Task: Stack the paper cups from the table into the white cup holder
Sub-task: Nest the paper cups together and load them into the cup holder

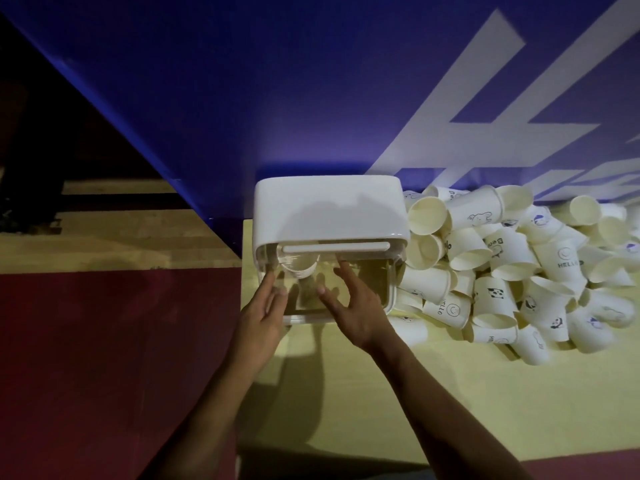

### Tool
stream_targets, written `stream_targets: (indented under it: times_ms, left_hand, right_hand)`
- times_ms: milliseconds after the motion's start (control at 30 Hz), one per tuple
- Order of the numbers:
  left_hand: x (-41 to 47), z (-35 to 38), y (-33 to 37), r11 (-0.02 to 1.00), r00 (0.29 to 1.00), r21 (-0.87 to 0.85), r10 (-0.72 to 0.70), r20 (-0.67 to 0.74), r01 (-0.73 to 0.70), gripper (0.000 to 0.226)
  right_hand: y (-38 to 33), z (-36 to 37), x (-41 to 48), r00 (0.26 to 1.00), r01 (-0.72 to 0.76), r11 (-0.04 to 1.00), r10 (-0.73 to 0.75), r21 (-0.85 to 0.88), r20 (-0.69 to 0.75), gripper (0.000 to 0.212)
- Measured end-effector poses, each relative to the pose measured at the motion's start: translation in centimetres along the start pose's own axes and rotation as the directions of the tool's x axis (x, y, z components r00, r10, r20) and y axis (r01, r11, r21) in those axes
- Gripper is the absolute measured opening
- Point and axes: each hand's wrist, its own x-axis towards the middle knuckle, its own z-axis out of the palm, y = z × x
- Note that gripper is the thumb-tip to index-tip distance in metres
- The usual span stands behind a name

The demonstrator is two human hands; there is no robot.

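The white cup holder [329,209] stands at the table's far left, with a white top and a clear front door. Through the door a short stack of paper cups [300,267] shows inside on the left. My left hand [263,310] lies with straight fingers against the left part of the clear door. My right hand [353,306] spreads its fingers flat on the door's middle. Neither hand holds a cup. A large pile of loose paper cups [512,271] with small printed figures lies just right of the holder.
The pale yellow table [363,403] runs from the holder toward me. A blue wall with white lettering [311,91] rises right behind the holder and the pile. Left of the table lie red floor [104,358] and a wooden strip.
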Motion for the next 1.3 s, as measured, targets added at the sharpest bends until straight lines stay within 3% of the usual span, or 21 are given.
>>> stream_targets:
  times_ms: [67,167,333,500,633,900,1067,1200,1300]
  left_hand:
    - [-1.3,0.7,-0.4,0.999,1.000,-0.024,-0.021,0.007,0.021,0.051]
    - [-2.8,2.6,-0.2,1.000,0.998,0.008,-0.009,0.064,0.009,0.050]
    - [-4.0,7.4,1.2,0.981,0.981,0.156,0.087,0.174,-0.115,0.037]
    - [-4.7,14.0,4.9,0.923,0.937,0.295,0.150,0.316,-0.247,0.041]
    - [-5.6,21.7,9.0,0.838,0.865,0.322,0.299,0.403,-0.440,0.043]
    - [-3.4,38.9,15.6,0.591,0.786,0.518,0.452,0.423,-0.618,0.060]
    - [-1.5,48.2,18.0,0.442,0.787,0.661,0.448,0.424,-0.607,0.077]
    - [0.9,52.8,19.5,0.497,0.928,0.787,0.261,0.267,-0.366,0.086]
    - [2.1,55.1,19.6,0.482,0.969,0.843,0.179,0.172,-0.239,0.086]
  right_hand:
    - [1.2,-1.0,-2.1,1.000,-0.006,0.999,0.007,0.049,-0.025,0.088]
    - [3.3,-3.0,-5.5,0.997,-0.001,0.999,0.005,0.047,-0.079,0.071]
    - [8.3,-7.4,-10.0,0.981,-0.084,0.988,0.106,0.133,-0.164,0.055]
    - [12.7,-12.6,-13.3,0.948,-0.123,0.984,0.155,0.128,-0.279,0.032]
    - [16.4,-17.9,-15.5,0.901,-0.138,0.968,0.211,0.211,-0.380,0.021]
    - [25.4,-28.1,-16.9,0.850,-0.157,0.930,0.298,0.332,-0.435,0.017]
    - [30.2,-33.5,-17.2,0.839,-0.147,0.915,0.316,0.375,-0.443,0.017]
    - [33.3,-36.6,-17.0,0.823,-0.153,0.910,0.333,0.386,-0.460,0.015]
    - [35.3,-38.3,-16.4,0.822,-0.164,0.911,0.339,0.379,-0.458,0.015]
